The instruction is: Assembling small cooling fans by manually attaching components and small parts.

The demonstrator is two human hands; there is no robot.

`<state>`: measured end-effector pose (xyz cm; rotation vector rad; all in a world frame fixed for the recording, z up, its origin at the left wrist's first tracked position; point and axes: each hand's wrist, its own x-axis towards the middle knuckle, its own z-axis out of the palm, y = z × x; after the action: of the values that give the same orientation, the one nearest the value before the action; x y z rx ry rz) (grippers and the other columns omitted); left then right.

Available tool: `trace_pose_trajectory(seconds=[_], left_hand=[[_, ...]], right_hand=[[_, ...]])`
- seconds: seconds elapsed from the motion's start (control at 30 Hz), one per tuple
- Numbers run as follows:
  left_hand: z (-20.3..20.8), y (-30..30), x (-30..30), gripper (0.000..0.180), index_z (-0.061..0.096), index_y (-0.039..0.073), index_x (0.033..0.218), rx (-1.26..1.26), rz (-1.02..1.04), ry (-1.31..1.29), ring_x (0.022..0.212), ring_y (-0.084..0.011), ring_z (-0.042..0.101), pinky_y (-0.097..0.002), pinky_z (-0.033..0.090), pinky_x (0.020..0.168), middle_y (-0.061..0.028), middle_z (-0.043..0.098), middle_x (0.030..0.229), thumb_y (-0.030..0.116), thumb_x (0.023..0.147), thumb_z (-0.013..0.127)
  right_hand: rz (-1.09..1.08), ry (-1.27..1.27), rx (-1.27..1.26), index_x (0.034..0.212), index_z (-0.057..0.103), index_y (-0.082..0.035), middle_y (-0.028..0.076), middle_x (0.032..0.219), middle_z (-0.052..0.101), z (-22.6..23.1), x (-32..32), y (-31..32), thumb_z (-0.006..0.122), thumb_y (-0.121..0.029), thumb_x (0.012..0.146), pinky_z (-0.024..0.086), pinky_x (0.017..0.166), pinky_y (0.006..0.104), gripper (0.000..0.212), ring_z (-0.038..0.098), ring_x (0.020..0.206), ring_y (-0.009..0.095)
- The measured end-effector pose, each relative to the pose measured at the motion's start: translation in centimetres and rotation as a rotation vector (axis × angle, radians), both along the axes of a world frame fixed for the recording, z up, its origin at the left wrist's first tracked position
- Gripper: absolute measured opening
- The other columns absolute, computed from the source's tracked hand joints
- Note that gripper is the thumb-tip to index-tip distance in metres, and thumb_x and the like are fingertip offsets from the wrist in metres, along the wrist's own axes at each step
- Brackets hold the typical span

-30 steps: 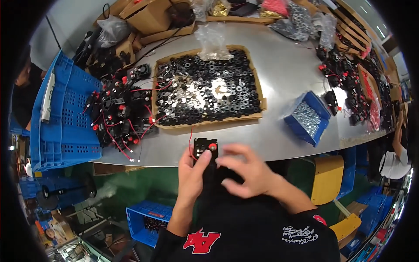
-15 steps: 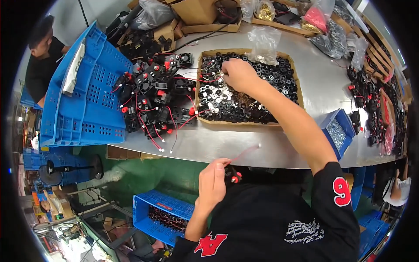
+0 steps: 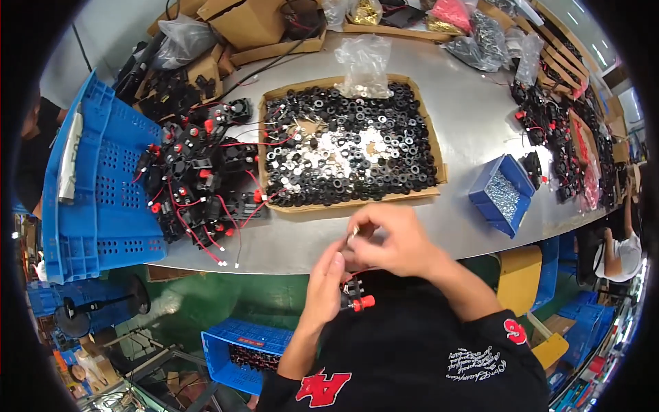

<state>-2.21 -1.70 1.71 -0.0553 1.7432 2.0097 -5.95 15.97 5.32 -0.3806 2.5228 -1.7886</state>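
My left hand [image 3: 322, 285] is closed on a small black assembly [image 3: 349, 292] with a red knob, held low in front of the table edge. Its fingers partly cover the assembly. Right above, my right hand [image 3: 395, 240] pinches a small pale part [image 3: 355, 232] between thumb and forefinger, too small to name. The fingertips of both hands meet or nearly meet. Beyond them lies a shallow cardboard tray [image 3: 405, 198] of loose black rings and white pieces, with a clear plastic bag [image 3: 364, 62] over its far edge.
Left of the tray are heaped black assemblies [image 3: 189, 161] with red knobs and wires, beside a tilted blue crate [image 3: 127, 172]. A blue bin [image 3: 489, 216] of small metal pieces stands at right. Another blue crate [image 3: 264, 333] is below the table. Partly visible people are at both sides.
My right hand has left the tray and come back to my left hand, with a small pale part in its fingers. The view has shifted, so the table things appear farther left.
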Motion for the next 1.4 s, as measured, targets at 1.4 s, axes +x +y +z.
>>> trace_pose_trajectory(seconds=[1.4], left_hand=[[-0.6, -0.7, 1.6, 0.032, 0.057, -0.001, 0.118, 0.204, 0.118, -0.231, 0.057, -0.0037, 0.052, -0.0182, 0.045, 0.046, -0.0026, 0.06, 0.089, 0.022, 0.098, 0.047]], right_hand=[[-0.131, 0.319, 0.793, 0.097, 0.068, -0.005, 0.017, 0.089, 0.061, -3.4, -16.3, 5.4, 0.065, -0.013, 0.082, 0.049, 0.081, 0.044, 0.017, 0.061, 0.09, 0.037]])
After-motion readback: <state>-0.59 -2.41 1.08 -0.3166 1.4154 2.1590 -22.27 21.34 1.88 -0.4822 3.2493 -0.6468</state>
